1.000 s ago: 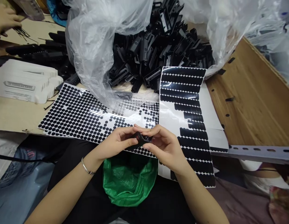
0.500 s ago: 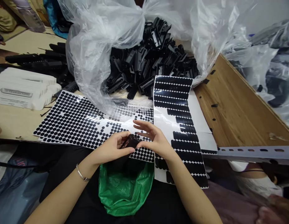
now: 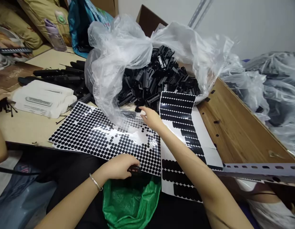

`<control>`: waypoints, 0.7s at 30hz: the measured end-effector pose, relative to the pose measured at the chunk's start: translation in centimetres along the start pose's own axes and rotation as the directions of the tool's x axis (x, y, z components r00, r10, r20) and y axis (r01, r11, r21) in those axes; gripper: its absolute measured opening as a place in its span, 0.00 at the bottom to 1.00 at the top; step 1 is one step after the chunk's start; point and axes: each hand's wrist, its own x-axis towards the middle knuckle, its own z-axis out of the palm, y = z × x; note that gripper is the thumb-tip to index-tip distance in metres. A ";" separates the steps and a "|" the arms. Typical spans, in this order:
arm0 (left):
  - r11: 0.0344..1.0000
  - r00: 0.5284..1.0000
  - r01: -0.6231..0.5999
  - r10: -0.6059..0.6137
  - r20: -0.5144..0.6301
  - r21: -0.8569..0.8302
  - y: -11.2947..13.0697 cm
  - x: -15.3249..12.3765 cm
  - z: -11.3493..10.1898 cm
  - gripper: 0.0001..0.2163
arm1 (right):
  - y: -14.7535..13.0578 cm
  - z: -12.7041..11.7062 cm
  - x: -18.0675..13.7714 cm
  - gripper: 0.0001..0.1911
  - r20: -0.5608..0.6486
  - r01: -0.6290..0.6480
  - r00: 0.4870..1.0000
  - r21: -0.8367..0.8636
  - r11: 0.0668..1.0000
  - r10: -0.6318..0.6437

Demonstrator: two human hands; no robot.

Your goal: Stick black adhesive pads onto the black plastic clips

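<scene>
My left hand (image 3: 122,166) is closed around a small black plastic part (image 3: 134,169), just above the open mouth of a green bag (image 3: 130,203). My right hand (image 3: 150,118) reaches forward to the front edge of a heap of black plastic parts (image 3: 147,78). Its fingers are stretched out and apart, with a fingertip at one black part (image 3: 138,109) there; a firm hold on it is not visible. Beneath and between the hands lies a white sheet of round black stickers (image 3: 90,130). A second sheet with rows of black strip stickers (image 3: 179,168) lies under my right forearm.
Clear plastic wrapping (image 3: 114,60) surrounds the heap. Printed white cards (image 3: 42,98) and long black pieces (image 3: 59,76) are on the left. A wooden panel (image 3: 247,127) and metal rail (image 3: 257,170) border the right. Another person's hand (image 3: 9,43) holds a black piece at far left.
My hands have separated. The right has let go of the small part and moved forward to the heap, while the left keeps the part and has dropped lower. The view has tilted up.
</scene>
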 end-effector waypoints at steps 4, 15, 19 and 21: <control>0.974 0.998 0.049 -0.038 0.056 -0.220 -0.7 0.5 0.1 0.11 | -0.8 1.6 5.0 0.23 0.001 0.058 0.998 -0.078 0.995 -0.058; 0.527 0.887 -0.245 -0.217 -0.407 -0.814 0.8 -0.4 -3.4 0.24 | -1.2 0.8 -6.9 0.13 -0.454 0.422 0.878 0.586 0.691 -0.152; 0.413 0.878 -0.302 -0.230 -0.420 -0.859 1.0 0.2 -4.1 0.20 | -1.0 2.4 -11.4 0.11 -0.339 0.443 0.895 0.609 0.658 -0.289; 0.457 0.820 -0.324 -0.301 -0.487 -0.828 0.8 0.9 -4.1 0.18 | 0.0 3.1 -11.5 0.10 -0.349 0.376 0.917 0.592 0.713 -0.194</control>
